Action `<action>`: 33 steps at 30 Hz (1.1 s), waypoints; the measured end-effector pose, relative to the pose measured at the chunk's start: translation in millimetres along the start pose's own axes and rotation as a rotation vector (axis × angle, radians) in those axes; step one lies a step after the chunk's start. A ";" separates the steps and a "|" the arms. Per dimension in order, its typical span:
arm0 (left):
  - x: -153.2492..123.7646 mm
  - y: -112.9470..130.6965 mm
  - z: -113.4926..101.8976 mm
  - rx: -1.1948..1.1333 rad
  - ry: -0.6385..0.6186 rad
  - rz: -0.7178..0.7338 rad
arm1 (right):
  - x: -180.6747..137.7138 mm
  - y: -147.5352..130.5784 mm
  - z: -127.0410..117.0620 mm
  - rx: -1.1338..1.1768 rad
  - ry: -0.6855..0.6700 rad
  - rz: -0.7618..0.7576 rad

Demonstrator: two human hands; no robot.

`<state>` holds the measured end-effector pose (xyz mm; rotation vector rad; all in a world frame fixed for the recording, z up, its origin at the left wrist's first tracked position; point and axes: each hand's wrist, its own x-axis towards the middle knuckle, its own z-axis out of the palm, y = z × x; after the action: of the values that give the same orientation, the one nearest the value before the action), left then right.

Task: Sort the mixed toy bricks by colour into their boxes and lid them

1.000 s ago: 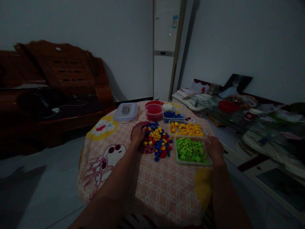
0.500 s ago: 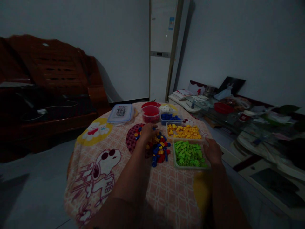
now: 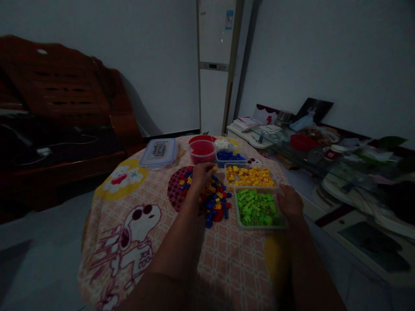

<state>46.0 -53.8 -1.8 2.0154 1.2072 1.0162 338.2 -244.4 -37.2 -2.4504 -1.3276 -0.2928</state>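
Observation:
My left hand (image 3: 201, 175) is over a mixed pile of building bricks (image 3: 215, 201) in red, blue and yellow. Its fingers are pinched, and a small yellow brick (image 3: 214, 169) shows at their tips. The pile lies partly on a dark red dotted round patch (image 3: 175, 190). At the right, my right hand (image 3: 291, 201) is closed on the edge of a clear plastic box (image 3: 238, 222) full of green bricks (image 3: 257, 208). Just behind that box is another with yellow bricks (image 3: 251, 176). Dim light hides finer finger detail.
Farther back stand a box of blue bricks (image 3: 231, 156), some white pieces (image 3: 222, 144) and a round tub with red contents (image 3: 202, 151). A lidded box (image 3: 158, 152) lies at the back left of the cloth-covered table (image 3: 227, 268). A cluttered glass-topped cabinet (image 3: 292, 147) runs along the right.
The view has shifted slightly. A yellow brick now shows at my left fingertips, above the pile's far edge. My right hand stays at the green-brick box.

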 end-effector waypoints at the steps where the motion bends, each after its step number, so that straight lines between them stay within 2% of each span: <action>1: -0.8 4.3 5.7 -0.045 -0.009 -0.003 | -0.1 0.0 -0.3 0.004 0.003 -0.002; 4: -2.7 16.3 19.6 -0.155 -0.094 0.038 | 0.2 0.8 -0.1 0.009 0.007 -0.005; 6: -3.2 19.8 19.4 -0.174 -0.143 0.076 | 0.3 1.8 0.8 0.005 0.000 -0.003; 8: -2.5 17.8 9.0 -0.111 -0.156 0.077 | 0.0 2.7 2.0 0.002 0.006 -0.004; 11: -0.4 7.3 -18.3 0.089 -0.197 0.046 | -0.8 3.1 3.5 0.005 0.029 -0.009; 15: -0.4 -5.2 -44.0 0.265 -0.481 0.067 | -0.9 2.2 2.6 0.010 0.024 -0.001; 18: -2.9 -8.3 -41.9 0.298 -0.589 0.038 | -0.3 1.4 0.5 0.024 -0.003 0.004; 24: -6.2 -8.0 -28.3 0.378 -0.519 -0.028 | -0.7 1.5 0.3 0.031 -0.007 0.018; 33: -2.5 -8.0 -47.3 0.257 -0.452 0.089 | -1.1 3.1 2.2 0.056 0.025 0.004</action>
<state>2.2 -48.5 17.1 2.3484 1.0456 0.4159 340.3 -245.9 -40.2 -2.3955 -1.3031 -0.2801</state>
